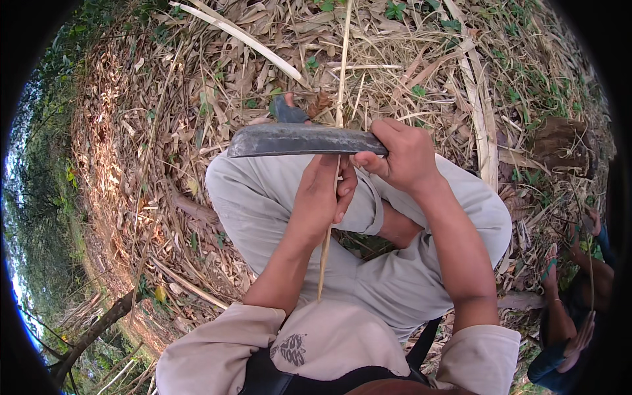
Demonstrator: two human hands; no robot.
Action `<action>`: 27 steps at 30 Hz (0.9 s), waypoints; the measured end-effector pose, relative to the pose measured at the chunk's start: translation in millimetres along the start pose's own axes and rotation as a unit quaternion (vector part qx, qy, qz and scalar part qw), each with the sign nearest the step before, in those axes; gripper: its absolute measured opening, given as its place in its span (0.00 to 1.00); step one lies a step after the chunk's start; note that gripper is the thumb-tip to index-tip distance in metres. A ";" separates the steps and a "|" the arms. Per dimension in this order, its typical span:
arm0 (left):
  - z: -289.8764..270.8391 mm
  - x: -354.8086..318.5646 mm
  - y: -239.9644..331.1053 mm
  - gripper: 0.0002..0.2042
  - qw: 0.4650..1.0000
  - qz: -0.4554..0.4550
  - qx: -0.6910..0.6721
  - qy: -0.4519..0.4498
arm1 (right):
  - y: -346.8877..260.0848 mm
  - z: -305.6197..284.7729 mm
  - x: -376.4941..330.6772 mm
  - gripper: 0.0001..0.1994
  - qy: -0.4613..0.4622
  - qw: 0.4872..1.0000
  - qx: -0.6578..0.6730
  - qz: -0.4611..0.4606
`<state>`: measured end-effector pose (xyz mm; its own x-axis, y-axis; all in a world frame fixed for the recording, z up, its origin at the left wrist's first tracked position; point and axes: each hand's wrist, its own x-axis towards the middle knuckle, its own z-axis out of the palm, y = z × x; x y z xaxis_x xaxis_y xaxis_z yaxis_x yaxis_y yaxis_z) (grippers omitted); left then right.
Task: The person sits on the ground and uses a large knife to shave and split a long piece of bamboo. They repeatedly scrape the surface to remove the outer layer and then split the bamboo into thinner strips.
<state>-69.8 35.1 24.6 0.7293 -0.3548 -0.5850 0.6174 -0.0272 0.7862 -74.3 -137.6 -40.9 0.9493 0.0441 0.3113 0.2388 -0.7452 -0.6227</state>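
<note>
My left hand (324, 191) is closed around a long, thin pale strip (324, 263), which looks like split bamboo or cane. The strip runs from near my shirt, up through the fingers and out to the litter ahead. In my right hand (407, 157) is a machete (296, 140) with a broad, dark, worn blade. Its blade lies crosswise over the strip, just beyond my left fingers, with the tip to the left. The machete's handle is hidden in my right fist.
I sit with crossed legs in light trousers (263, 191) on dry leaf litter (151, 145). Pale split strips (247, 39) lie ahead, and longer ones (484, 112) to the right. A dark wood chunk (559, 146) and another person's hand (579, 342) are at the right. A branch (92, 336) leans lower left.
</note>
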 end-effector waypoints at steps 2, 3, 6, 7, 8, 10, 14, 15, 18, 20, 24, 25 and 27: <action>-2.1 1.5 3.6 0.19 1.000 -0.006 -0.004 -0.018 | 0.2 -0.7 1.8 0.32 -0.001 1.000 0.018 0.004; -4.4 2.7 5.3 0.17 0.999 -0.016 -0.009 -0.030 | -1.2 -1.4 2.9 0.32 -0.004 1.000 0.014 0.008; -6.9 8.1 -8.2 0.13 0.995 0.046 0.086 -0.003 | -7.6 -6.0 4.8 0.33 -0.011 1.000 0.006 0.014; -7.3 9.0 -13.9 0.12 0.987 0.080 0.136 0.015 | -9.4 -6.5 5.0 0.33 -0.013 1.000 0.005 0.012; -7.9 8.4 -16.5 0.12 0.978 0.107 0.179 0.029 | -11.3 -6.7 5.2 0.33 -0.016 1.000 0.005 0.010; -4.5 7.2 -17.3 0.14 0.950 0.157 0.263 0.055 | -14.1 -6.8 4.4 0.34 -0.007 1.000 -0.005 0.011; 9.1 -0.5 -5.3 0.13 0.923 0.156 0.345 0.068 | -16.6 -6.0 1.6 0.35 0.006 1.000 -0.003 0.022; 8.2 -1.8 -8.4 0.13 0.909 0.178 0.372 0.061 | -18.8 -8.1 2.1 0.35 0.003 1.000 -0.007 0.016; 8.8 -8.5 -6.0 0.11 0.886 0.209 0.413 0.018 | -23.0 -14.2 3.3 0.36 0.007 1.000 -0.010 -0.011; 8.7 -10.9 -5.4 0.10 0.880 0.222 0.419 0.007 | -16.2 -13.6 2.2 0.37 0.027 0.999 0.000 -0.041; 4.8 -8.8 -9.1 0.10 0.858 0.293 0.421 0.011 | -7.1 -9.5 -1.2 0.37 0.038 0.994 -0.067 -0.071; 3.4 -8.8 -9.1 0.10 0.849 0.317 0.423 0.008 | -4.9 -7.4 -0.8 0.37 0.045 0.993 -0.067 -0.081; -0.2 -8.9 -9.2 0.11 0.854 0.294 0.430 -0.006 | -1.7 -3.6 -1.1 0.37 0.053 0.992 -0.068 -0.090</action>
<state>-81.9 38.7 22.5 0.8326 -0.5523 -0.0409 -0.3027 -0.5156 0.8016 -76.5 -138.8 -37.6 0.8655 0.1197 0.4863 0.3657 -0.8145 -0.4504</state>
